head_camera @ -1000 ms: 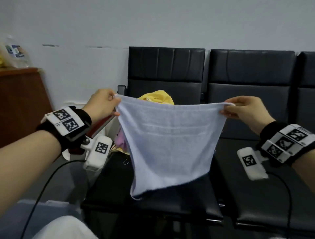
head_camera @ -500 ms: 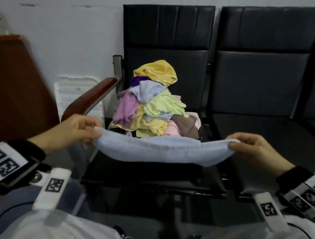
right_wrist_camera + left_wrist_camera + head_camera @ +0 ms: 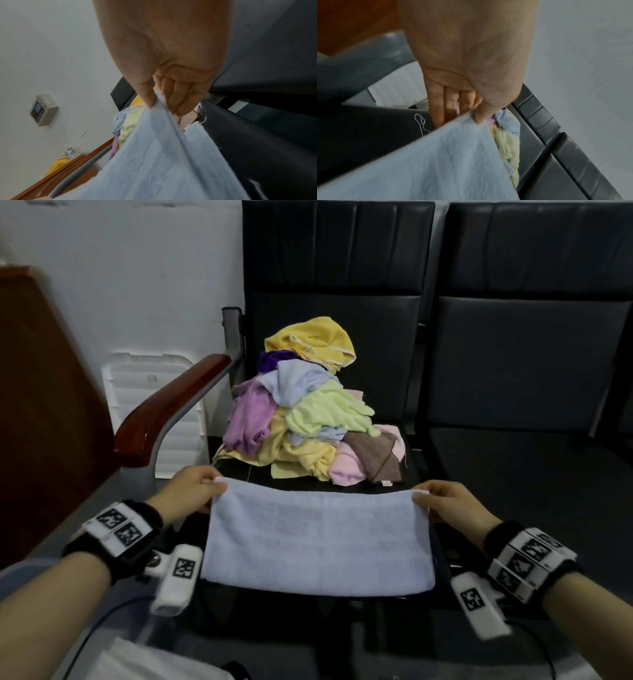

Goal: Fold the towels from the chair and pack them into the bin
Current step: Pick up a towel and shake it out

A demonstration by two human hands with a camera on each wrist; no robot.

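Blue towel (image 3: 317, 537) between both hands.

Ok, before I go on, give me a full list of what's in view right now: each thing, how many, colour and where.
light blue towel: one, pale blue, spread at the front edge of the chair seat, held by its two far corners
towel pile: one heap, yellow, purple, lilac, blue, green, pink and brown pieces, on the seat behind it
chairs: at least two, black, in a row along the wall
armrest: one, reddish brown, left of the pile
wall panel: one, beige, on the white wall
wooden furniture: one, brown, far left
left hand: pinches the towel's left corner
right hand: pinches the right corner
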